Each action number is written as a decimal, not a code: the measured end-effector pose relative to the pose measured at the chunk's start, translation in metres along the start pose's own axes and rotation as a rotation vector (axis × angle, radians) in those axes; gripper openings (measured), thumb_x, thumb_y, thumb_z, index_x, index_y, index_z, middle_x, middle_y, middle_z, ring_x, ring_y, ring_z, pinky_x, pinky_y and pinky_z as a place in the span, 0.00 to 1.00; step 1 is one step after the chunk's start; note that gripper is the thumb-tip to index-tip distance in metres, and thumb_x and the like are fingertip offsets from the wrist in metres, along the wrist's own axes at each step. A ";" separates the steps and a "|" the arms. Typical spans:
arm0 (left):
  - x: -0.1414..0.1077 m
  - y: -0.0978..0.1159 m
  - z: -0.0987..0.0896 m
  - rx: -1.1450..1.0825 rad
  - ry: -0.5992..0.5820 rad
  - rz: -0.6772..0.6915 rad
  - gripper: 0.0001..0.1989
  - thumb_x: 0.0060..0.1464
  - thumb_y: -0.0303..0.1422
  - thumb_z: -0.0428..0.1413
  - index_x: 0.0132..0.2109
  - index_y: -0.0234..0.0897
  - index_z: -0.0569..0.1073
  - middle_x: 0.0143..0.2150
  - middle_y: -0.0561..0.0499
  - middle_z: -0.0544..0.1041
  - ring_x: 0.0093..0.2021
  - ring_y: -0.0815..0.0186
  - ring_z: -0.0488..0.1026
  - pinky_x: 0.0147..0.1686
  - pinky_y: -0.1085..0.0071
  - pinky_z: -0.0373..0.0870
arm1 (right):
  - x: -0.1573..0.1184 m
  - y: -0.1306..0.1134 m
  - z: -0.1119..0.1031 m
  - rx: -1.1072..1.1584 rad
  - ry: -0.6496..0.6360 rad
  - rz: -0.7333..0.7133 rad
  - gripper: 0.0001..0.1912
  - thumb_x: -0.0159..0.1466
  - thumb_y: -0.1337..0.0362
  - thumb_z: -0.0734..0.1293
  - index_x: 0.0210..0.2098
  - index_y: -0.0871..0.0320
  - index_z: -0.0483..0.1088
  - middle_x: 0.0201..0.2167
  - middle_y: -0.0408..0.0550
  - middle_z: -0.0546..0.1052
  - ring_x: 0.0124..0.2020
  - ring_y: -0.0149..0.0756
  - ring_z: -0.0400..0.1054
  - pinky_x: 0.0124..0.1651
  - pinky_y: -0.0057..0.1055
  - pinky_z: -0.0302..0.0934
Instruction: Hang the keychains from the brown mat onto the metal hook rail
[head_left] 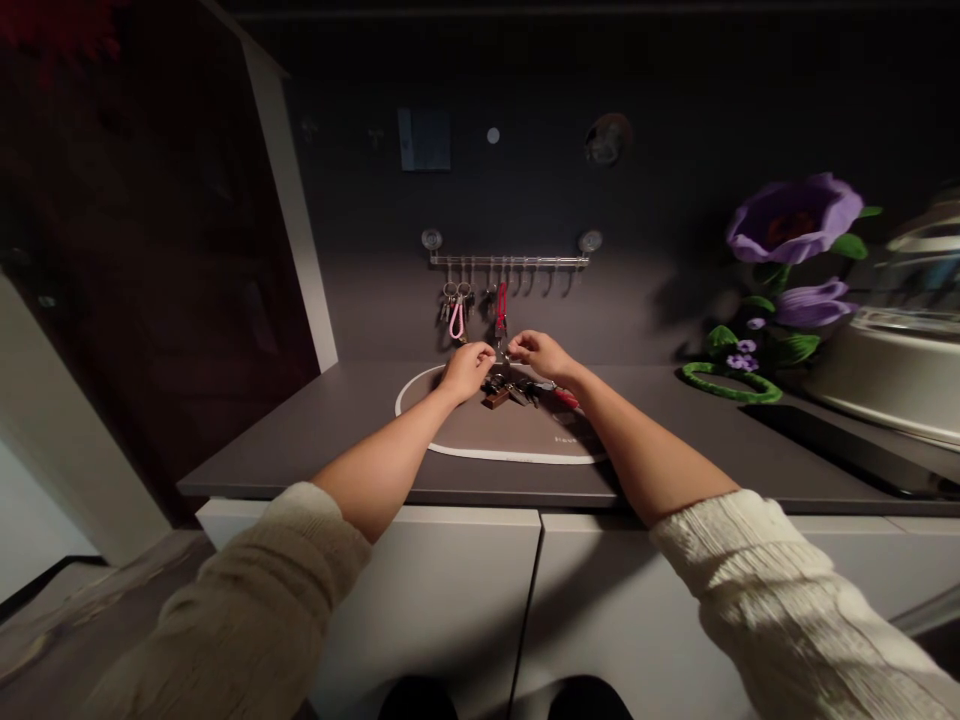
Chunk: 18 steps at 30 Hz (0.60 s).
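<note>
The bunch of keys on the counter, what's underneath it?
The bunch of keys lies on a dark oval mat with a white rim. Both hands cover part of the bunch, hiding the mat directly beneath.

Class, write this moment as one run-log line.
left hand: pinching key bunch | right hand: pinching same bunch | bunch: over mat | behind: hook rail, pink loop

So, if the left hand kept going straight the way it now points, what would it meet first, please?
Probably the red key strap hanging from the hook rail, then the wall behind it; the left hand points up and away over the keys, though depth is unclear.
</note>
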<state>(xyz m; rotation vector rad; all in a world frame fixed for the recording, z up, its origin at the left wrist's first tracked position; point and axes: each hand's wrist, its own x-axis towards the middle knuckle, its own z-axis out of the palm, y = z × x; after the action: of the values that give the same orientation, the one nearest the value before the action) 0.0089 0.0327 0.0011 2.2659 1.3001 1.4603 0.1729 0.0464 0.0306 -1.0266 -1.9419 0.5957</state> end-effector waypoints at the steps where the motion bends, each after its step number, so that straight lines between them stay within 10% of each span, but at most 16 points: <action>1: 0.001 0.000 0.000 0.002 0.016 0.002 0.08 0.49 0.28 0.50 0.35 0.33 0.73 0.33 0.48 0.74 0.31 0.70 0.68 0.35 0.74 0.65 | -0.001 -0.002 0.000 0.046 -0.012 -0.012 0.07 0.55 0.63 0.62 0.29 0.62 0.63 0.25 0.43 0.69 0.27 0.25 0.60 0.34 0.24 0.57; 18: 0.003 0.011 -0.003 -0.093 0.074 0.044 0.08 0.52 0.30 0.48 0.33 0.33 0.71 0.32 0.50 0.74 0.32 0.70 0.68 0.34 0.74 0.64 | -0.004 -0.020 0.000 0.143 -0.054 -0.137 0.13 0.54 0.56 0.63 0.27 0.62 0.65 0.23 0.42 0.66 0.26 0.25 0.58 0.34 0.26 0.56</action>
<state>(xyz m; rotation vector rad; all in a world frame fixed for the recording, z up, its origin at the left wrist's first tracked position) 0.0131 0.0274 0.0106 2.2146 1.1825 1.5984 0.1653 0.0321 0.0429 -0.7892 -1.9675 0.6802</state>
